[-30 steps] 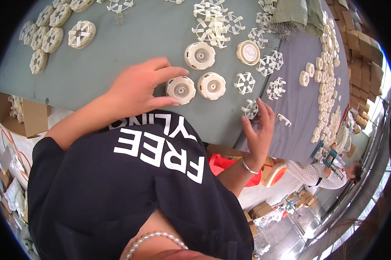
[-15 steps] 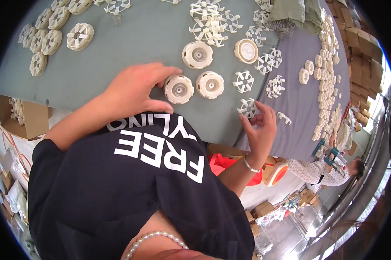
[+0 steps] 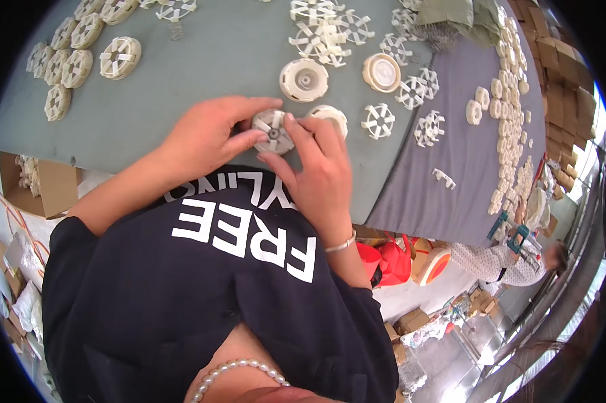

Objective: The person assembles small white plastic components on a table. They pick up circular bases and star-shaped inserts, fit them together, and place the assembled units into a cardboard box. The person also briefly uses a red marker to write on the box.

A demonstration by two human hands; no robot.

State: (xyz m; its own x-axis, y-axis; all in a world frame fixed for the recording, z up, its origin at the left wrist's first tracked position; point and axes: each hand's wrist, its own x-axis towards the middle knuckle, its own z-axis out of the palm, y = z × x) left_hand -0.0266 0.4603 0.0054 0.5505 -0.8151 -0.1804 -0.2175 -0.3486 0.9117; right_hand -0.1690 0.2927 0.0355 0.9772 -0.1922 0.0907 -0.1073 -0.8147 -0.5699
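At the near edge of the table, a white spoked plastic wheel (image 3: 274, 132) sits over the round cream plastic cap that was bare before. My left hand (image 3: 212, 134) holds this pair from the left, thumb and fingers curved around its rim. My right hand (image 3: 319, 168) grips the spoked wheel from the right, with fingertips at its far and near edges. Partly behind my right fingers is another round cream cap (image 3: 331, 117). Farther back lies a third cap with an open centre (image 3: 304, 80), and to its right a cap with a pale disc (image 3: 382, 72).
Loose spoked wheels (image 3: 379, 121) lie to the right, with a pile of them (image 3: 319, 37) at the back. Several finished-looking caps (image 3: 120, 58) stand at the far left. Rows of cream parts (image 3: 508, 127) cover the right cloth. A co-worker (image 3: 511, 262) stands beyond.
My right hand has moved left, bringing the spoked wheel from the right onto the cap beside my left hand. My left hand has stayed nearly in place.
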